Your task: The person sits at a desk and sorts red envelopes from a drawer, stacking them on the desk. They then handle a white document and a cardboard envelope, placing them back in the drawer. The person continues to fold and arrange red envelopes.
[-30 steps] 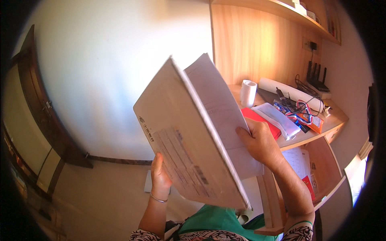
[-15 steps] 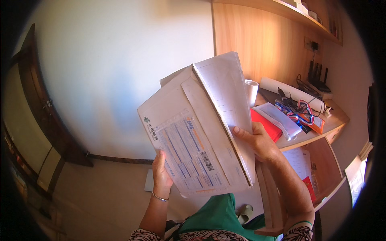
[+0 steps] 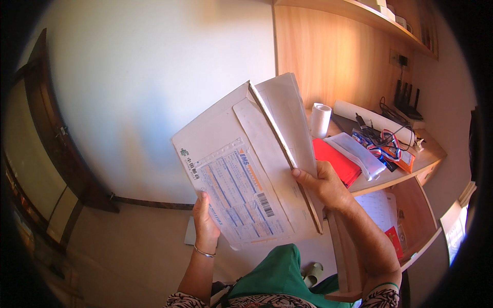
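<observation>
I see a flat, stiff cardboard envelope (image 3: 241, 179) held up in the middle, a printed label on its face and a pale sheet (image 3: 287, 118) behind it. My left hand (image 3: 205, 223) clasps its near bottom edge. My right hand (image 3: 326, 185) pinches its right edge, thumb in front. Far right, a wooden desk (image 3: 411, 167) carries a red folder (image 3: 336, 161) and a white paper roll (image 3: 321, 119).

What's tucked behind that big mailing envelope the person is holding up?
Behind the mailing envelope, the right hand pinches several plain white sheets, fanned apart from it at the top. The left hand supports its lower edge. The envelope covers the lower part of the sheets, so any print there is hidden.
</observation>
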Tool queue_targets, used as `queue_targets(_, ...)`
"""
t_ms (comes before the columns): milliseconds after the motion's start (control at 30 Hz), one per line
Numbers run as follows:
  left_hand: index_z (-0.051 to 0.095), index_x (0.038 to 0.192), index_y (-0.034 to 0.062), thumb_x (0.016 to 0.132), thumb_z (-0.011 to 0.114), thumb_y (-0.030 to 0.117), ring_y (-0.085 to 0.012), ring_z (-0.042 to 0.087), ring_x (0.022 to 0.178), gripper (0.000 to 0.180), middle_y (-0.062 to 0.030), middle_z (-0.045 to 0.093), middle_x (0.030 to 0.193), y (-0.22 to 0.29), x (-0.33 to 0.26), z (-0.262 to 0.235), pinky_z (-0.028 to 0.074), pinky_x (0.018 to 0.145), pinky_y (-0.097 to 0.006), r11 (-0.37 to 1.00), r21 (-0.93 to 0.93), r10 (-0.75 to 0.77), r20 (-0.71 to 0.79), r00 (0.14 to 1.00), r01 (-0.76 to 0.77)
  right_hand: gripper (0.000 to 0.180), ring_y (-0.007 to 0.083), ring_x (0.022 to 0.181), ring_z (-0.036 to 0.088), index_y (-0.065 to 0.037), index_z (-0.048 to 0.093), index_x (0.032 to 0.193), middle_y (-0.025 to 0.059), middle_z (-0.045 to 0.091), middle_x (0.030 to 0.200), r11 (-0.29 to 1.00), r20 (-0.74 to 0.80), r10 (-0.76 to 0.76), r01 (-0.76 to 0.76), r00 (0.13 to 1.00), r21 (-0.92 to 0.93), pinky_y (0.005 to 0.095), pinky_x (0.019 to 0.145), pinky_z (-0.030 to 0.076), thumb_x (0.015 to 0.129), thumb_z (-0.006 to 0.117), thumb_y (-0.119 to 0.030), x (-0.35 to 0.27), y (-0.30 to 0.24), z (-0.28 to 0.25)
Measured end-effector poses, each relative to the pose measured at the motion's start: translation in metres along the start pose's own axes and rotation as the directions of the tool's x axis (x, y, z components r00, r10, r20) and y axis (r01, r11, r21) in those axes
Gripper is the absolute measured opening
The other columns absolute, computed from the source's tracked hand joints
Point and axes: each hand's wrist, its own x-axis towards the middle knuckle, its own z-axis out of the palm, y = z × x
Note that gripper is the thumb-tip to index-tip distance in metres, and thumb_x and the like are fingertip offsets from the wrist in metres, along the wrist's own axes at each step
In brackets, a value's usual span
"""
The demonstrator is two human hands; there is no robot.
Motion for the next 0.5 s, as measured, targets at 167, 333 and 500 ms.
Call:
queue_targets(167, 0.041, 0.139, -0.0034, 0.099, 0.052, 0.041, -0.0235, 0.049, 0.124, 0.060, -0.0120, 0.048, 0.140, -0.007, 0.001, -0.003, 0.039, 0.104, -0.038, 0.986, -0.130, -0.110, -0.008, 0.994, 0.108, 0.035, 0.0103, 0.071, 0.057, 0.003, 0.064, 0.105, 0.0023, 0.064, 0.083, 0.937, 0.074, 0.182, -0.196, 0.980, 0.289, 0.0293, 0.064, 0.049, 0.096, 0.062, -0.031, -0.004, -0.002, 0.007)
queue_targets(333, 0.036, 0.143, -0.0012, 0.099, 0.055, 0.034, -0.0221, 0.043, 0.129, 0.060, -0.0105, 0.042, 0.144, -0.019, 0.000, -0.007, 0.038, 0.105, -0.039, 0.996, -0.024, -0.089, -0.128, 0.988, 0.087, 0.026, 0.0145, 0.064, 0.060, 0.002, 0.064, 0.095, 0.0082, 0.065, 0.070, 0.997, -0.023, 0.021, -0.023, 1.000, -0.078, 0.0338, 0.058, 0.046, 0.095, 0.059, -0.023, 0.000, -0.005, 0.012)
queue_targets(500, 0.039, 0.139, -0.0006, 0.088, 0.066, 0.006, -0.0257, 0.048, 0.124, 0.058, -0.0126, 0.044, 0.141, 0.001, 0.002, 0.007, 0.040, 0.102, -0.039, 0.591, 0.744, 0.493, -0.025, 0.870, -0.313, 0.015, 0.0459, 0.066, 0.057, 0.003, 0.057, 0.081, 0.0300, 0.055, 0.070, 0.874, 0.016, -0.249, 0.232, 0.968, -0.427, 0.0467, 0.062, 0.047, 0.087, 0.056, -0.011, -0.006, -0.003, 0.006)
